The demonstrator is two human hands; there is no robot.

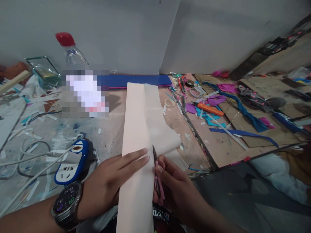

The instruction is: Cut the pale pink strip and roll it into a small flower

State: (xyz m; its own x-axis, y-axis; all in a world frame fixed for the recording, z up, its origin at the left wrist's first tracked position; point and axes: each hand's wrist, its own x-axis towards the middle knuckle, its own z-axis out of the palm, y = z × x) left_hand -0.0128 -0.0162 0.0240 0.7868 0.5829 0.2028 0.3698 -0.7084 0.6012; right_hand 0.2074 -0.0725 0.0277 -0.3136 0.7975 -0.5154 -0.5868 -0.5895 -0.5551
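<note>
A long, pale pink sheet (134, 123), folded lengthwise, runs from the back of the table towards my lap. My left hand (114, 174), with a smartwatch on its wrist, lies across it. Two fingers stretch over the top and the thumb is hidden beneath, so the sheet sits between them. At the sheet's right edge, my right hand (171, 178) is closed round pink-handled scissors (156, 176). Their dark blades point away from me along the fold and look nearly closed. A loose flap of the sheet (167, 137) curls out to the right, beyond the tips.
A blue-and-white power strip (70, 165) with cables stands left. Behind it is a red-capped bottle (74, 55), partly blurred out. A dark blue board (136, 79) lies at the back. Rightward are a tape roll (169, 103), an orange cutter (210, 109) and scattered scraps.
</note>
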